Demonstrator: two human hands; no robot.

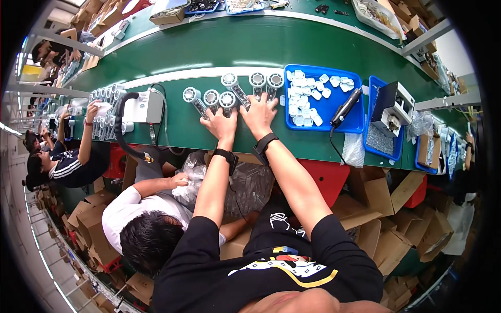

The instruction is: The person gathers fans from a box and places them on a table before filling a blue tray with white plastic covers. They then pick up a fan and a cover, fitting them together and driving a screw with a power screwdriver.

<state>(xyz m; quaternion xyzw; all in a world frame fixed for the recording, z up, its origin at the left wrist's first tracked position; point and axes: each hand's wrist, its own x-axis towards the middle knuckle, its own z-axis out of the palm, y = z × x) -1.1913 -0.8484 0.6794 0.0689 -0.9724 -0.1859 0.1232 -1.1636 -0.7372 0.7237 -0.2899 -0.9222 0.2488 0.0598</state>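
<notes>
Several grey tube-shaped units with round slotted heads, like handheld fans (227,100), stand in a loose row on the green bench. Small dark parts show in their open sides. My left hand (221,127) has its fingers closed about the lower bodies of the two middle units. With fingers spread around the lower parts of the right-hand group (257,81), my right hand (259,113) takes hold there; its fingertips are partly hidden. At the left end, one more fan unit (192,96) leans apart from my hands. Both wrists wear black bands.
To the right lie a blue tray (324,125) of pale plastic caps, a black electric screwdriver (346,108) and a second blue tray (383,140) with a screw feeder (395,110). On the left stand a white box (143,107) and a black hose. A crouching person (151,229) handles plastic bags beside me.
</notes>
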